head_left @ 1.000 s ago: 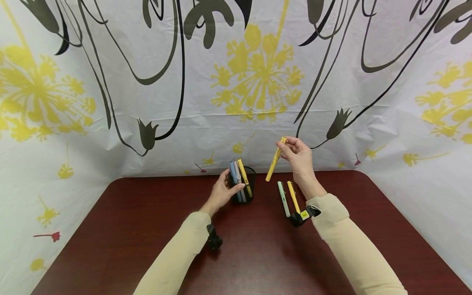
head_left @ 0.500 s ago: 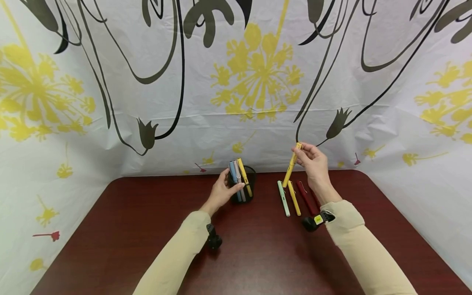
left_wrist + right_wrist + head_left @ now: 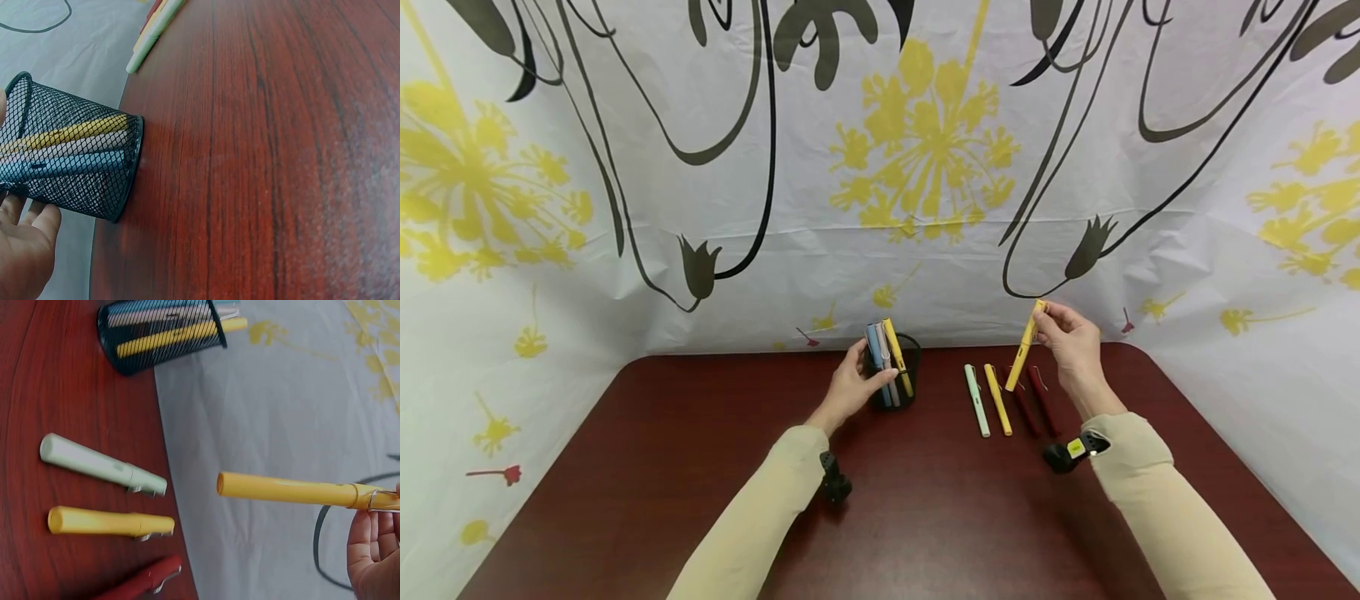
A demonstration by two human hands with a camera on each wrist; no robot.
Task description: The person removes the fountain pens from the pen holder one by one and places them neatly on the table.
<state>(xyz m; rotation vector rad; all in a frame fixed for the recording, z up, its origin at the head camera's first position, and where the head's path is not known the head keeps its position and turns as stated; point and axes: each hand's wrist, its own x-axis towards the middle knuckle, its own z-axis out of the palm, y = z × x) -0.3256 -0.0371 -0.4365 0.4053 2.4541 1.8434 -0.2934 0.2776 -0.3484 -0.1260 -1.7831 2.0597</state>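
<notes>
My left hand (image 3: 848,390) grips a black mesh pen holder (image 3: 69,103), thumb on one side and fingers on the other. Standing in it are a blue pen (image 3: 75,165), a pale greyish-pink pen (image 3: 81,145) and a yellow pen (image 3: 895,350). Above the table at the right, my right hand (image 3: 1073,354) pinches another yellow pen (image 3: 281,490) near its clip end, its other end slanting down and left. Below it lie a light green pen (image 3: 977,402), a yellow pen (image 3: 106,522) and two dark red pens, one of them (image 3: 1044,400) rightmost.
The dark red-brown wooden table (image 3: 895,517) ends at a white sheet (image 3: 790,292) with printed plants, hanging behind it. Small black cameras are strapped to both wrists; the right one (image 3: 1062,457) hovers over the table in front of the pens.
My right hand has moved right and slightly down with the yellow pen, from near the pen holder to over the red pens, which came into sight. My left hand stays on the holder.
</notes>
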